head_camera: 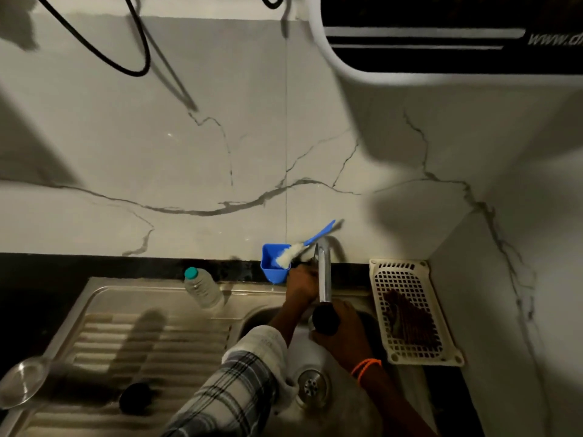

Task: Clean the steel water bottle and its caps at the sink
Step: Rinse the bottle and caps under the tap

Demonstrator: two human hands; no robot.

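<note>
Steel sink [344, 414] took up the bottom middle of the frame, drain [312, 386] plain to see, with the ribbed drainboard [151, 345] running off to the lower left. The right hand [342, 332] was wrapped around a dark round thing [325, 320] right under the tap spout [324, 279], fingers curled on it. Pretty sure that was the bottle or one of its caps, but it was too dark to say which. The left hand [301, 287], in a plaid sleeve [227, 392], was up at the base of the tap; honestly couldn't tell if its fingers were gripping anything or just resting there.

Behind the tap sat a blue cup [273, 266] with a blue-handled brush [303, 249] leaning out of it. A clear plastic bottle with a teal cap [202, 288] stood on the sink's back edge, centre-left. A cream slotted tray [413, 310] sat on the bench at right with something dark brown in it. On the drainboard at lower left was a black round cap [135, 397], and a clear glass [22, 383] lay near the left edge.
</note>
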